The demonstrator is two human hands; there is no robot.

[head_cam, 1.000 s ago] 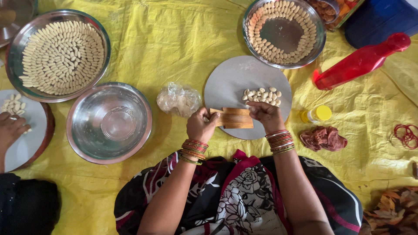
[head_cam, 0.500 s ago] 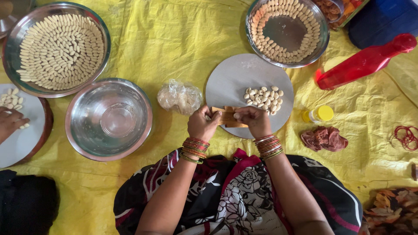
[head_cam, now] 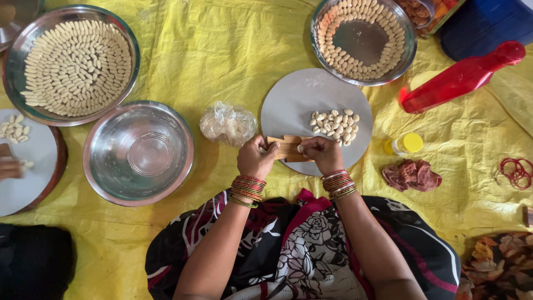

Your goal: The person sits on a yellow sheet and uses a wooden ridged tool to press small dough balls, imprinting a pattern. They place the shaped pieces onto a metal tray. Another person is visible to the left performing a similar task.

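Both hands meet over the near edge of a round grey board (head_cam: 300,100) lying on the yellow cloth (head_cam: 222,50) that covers the floor. The left hand (head_cam: 254,158) clasps the left end of a small ridged wooden block (head_cam: 287,148), thumb on top, seemingly to keep it steady. The right hand (head_cam: 321,154) is curled at the block's right end, its fingertips pinched together and pressing onto the ridges; whether a bit of dough sits under them I cannot tell. The block rests partly on the board's near rim, which likely keeps finished pieces close to the heap of small pale shaped pieces (head_cam: 335,125) just beyond the right hand.

Just left of the board lies a crumpled clear plastic bag (head_cam: 227,123) with dough inside, within easy reach of the left hand. Further left stands 1 empty steel bowl (head_cam: 138,153). Toward the cloth's far left corner a steel tray (head_cam: 75,62) is packed with neat rows of shaped pieces; a second tray (head_cam: 363,39) at the far edge has them only around its rim, the middle bare. A red bottle (head_cam: 463,78) lies on its side to the right, with a small yellow-capped jar (head_cam: 404,144) and a dark red rag (head_cam: 412,174) nearer. At the left edge another person's hand (head_cam: 8,164) works over a separate grey board (head_cam: 28,166)
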